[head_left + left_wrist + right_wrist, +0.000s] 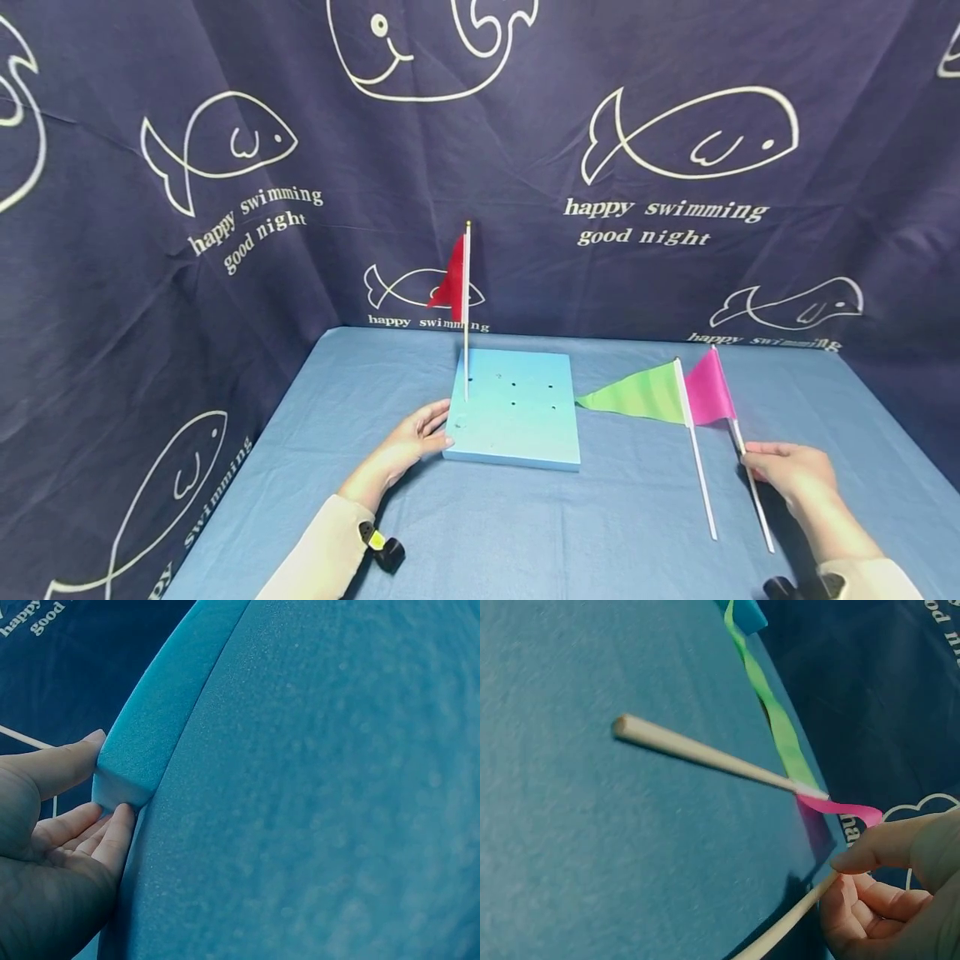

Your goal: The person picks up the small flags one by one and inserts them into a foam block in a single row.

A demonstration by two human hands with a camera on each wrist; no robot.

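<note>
My left hand (412,437) is at the left side of a light-blue foam board (525,433), thumb on its upper edge and fingertips (124,814) against its lower edge. A red pennant flag (456,283) stands upright in the board's left part, and several small holes dot its top. On the right, my right hand (795,475) pinches the wooden stick of a pink flag (711,392) between thumb and fingers. The stick's lower part (791,919) extends past my fingers. Just left of it lies a green flag (645,396), its tip close to the board's right edge.
A blue cloth covers the table (480,533). Behind it hangs a dark-blue curtain (510,167) printed with white fish and lettering, which also runs along the left side. The green flag's stick (697,754) points toward the front of the table.
</note>
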